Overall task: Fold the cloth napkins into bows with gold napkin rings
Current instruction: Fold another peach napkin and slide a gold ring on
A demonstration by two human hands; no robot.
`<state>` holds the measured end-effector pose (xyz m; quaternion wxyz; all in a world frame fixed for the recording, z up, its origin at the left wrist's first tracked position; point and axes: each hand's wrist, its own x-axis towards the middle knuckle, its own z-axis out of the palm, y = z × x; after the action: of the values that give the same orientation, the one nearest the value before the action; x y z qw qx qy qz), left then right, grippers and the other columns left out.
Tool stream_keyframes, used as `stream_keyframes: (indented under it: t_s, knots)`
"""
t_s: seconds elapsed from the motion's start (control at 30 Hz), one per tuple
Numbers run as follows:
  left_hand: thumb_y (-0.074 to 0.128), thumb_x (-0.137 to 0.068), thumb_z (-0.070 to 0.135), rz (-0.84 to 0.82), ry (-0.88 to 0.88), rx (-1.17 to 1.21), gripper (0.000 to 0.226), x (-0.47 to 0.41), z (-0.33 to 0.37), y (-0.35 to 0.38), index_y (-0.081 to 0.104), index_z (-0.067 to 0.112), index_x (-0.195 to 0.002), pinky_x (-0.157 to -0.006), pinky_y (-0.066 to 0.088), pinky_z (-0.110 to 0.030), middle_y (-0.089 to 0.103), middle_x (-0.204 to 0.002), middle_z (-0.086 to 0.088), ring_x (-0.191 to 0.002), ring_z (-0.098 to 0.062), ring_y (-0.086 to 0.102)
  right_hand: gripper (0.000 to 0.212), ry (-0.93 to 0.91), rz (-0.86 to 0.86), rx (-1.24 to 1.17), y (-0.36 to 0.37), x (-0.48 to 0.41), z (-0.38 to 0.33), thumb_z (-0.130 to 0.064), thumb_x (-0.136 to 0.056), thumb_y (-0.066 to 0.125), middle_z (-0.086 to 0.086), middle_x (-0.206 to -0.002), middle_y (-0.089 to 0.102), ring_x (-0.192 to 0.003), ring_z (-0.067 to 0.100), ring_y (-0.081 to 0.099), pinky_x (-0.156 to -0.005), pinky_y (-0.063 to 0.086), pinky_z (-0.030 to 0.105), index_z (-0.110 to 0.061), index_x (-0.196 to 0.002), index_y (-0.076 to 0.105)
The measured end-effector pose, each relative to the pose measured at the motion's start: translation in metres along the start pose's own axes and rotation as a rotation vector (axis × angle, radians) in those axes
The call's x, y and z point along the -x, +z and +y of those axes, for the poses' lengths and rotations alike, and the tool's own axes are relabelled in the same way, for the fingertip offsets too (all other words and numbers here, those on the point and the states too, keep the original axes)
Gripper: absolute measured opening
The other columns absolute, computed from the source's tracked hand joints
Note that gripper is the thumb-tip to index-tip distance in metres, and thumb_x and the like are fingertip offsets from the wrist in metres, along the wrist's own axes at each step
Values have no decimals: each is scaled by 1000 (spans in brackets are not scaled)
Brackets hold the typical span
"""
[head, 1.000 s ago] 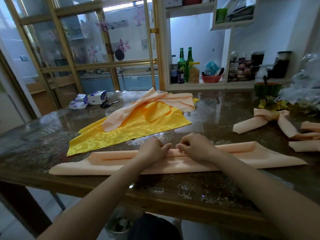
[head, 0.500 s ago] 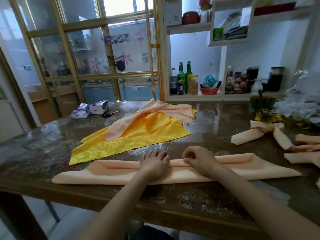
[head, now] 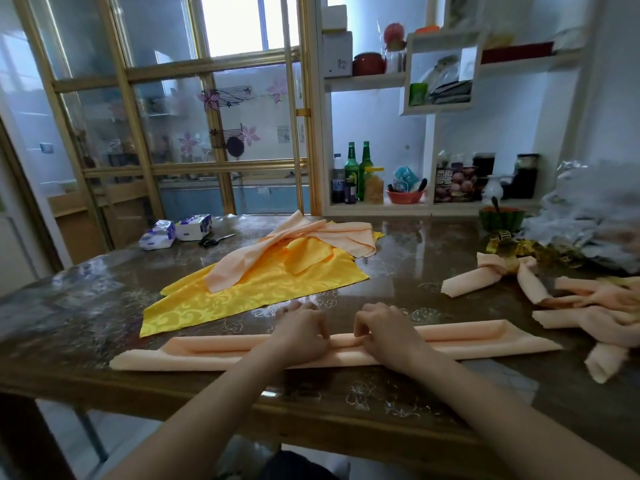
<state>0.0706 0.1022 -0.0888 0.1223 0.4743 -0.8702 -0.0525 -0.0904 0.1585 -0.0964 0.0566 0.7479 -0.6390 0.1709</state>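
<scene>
A peach cloth napkin [head: 214, 349], folded into a long narrow band, lies along the table's near edge. At its middle, my left hand [head: 301, 332] and my right hand [head: 384, 332] sit side by side with curled fingers pinching the folded cloth. A finished peach bow [head: 485, 277] with a gold ring lies at the right. More folded peach napkins [head: 595, 317] lie at the far right. Gold napkin rings [head: 505, 242] are heaped behind the bow.
Unfolded yellow [head: 221, 299] and peach cloths [head: 311, 237] are piled mid-table. Scissors [head: 214, 240] and two tissue packs [head: 173, 232] lie at the back left. A green bowl [head: 502, 218] and crumpled plastic wrap [head: 588, 223] stand at the back right. The glass-topped table [head: 69, 306] has its near edge just below the napkin.
The band has been folded narrower. My left hand went from pinching to flat and is pinching again. The camera tilted upward.
</scene>
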Motion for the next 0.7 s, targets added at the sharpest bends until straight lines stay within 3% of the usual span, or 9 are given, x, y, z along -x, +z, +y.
stream_keyframes:
  t_s: [0.1, 0.2, 0.33, 0.43, 0.57, 0.63, 0.7]
  knots:
    - [58, -89, 32, -14, -38, 76, 20, 1, -1, -2, 68, 18, -100, -96, 30, -33, 56, -118, 0, -118, -17, 43, 19, -17, -49, -41, -3, 8, 3, -20, -92, 52, -2, -111, 59, -106, 17, 51, -92, 35, 28, -18, -103, 68]
    - [64, -86, 27, -63, -86, 158, 21, -1, 1, -3, 68, 10, -98, -77, 40, -24, 66, -107, -5, -99, -18, 58, 19, 50, -104, -123, -7, 9, 6, -26, -91, 57, -3, -112, 58, -106, 16, 50, -95, 38, 32, -21, -102, 71]
    - [63, -88, 26, -132, -93, 153, 28, -3, 4, -4, 62, 12, -112, -84, 44, -27, 62, -114, -7, -105, -22, 57, 7, 204, -114, -237, -8, 5, 8, -19, -83, 67, -4, -106, 62, -104, 16, 55, -96, 41, 33, -25, -86, 68]
    - [58, -91, 32, -123, -55, 13, 27, -2, 7, -4, 62, 15, -112, -83, 44, -30, 61, -116, -5, -106, -23, 56, 11, 227, -122, -267, -7, 2, 8, -18, -84, 64, -5, -103, 62, -104, 17, 56, -100, 40, 39, -27, -86, 59]
    - [54, -90, 30, 58, -1, -88, 19, 10, 13, 5, 60, 19, -105, -93, 36, -35, 57, -116, -2, -111, -21, 51, 19, 93, -16, -58, -5, 8, 5, -17, -87, 58, -3, -108, 60, -106, 17, 51, -97, 34, 32, -22, -105, 59]
    - [52, -90, 27, 159, 71, -113, 16, 20, 13, 12, 57, 19, -104, -99, 29, -34, 55, -117, 1, -113, -18, 49, 16, -17, 42, 54, -2, 19, 0, -11, -83, 57, 2, -100, 60, -99, 21, 53, -88, 35, 31, -18, -97, 60]
    - [51, -89, 22, 197, 158, -213, 18, 31, 14, 17, 55, 18, -106, -100, 28, -31, 55, -116, 2, -112, -16, 50, 22, -143, 81, 120, 1, 26, -1, -6, -64, 70, 3, -80, 60, -79, 23, 59, -73, 44, 30, -16, -80, 59]
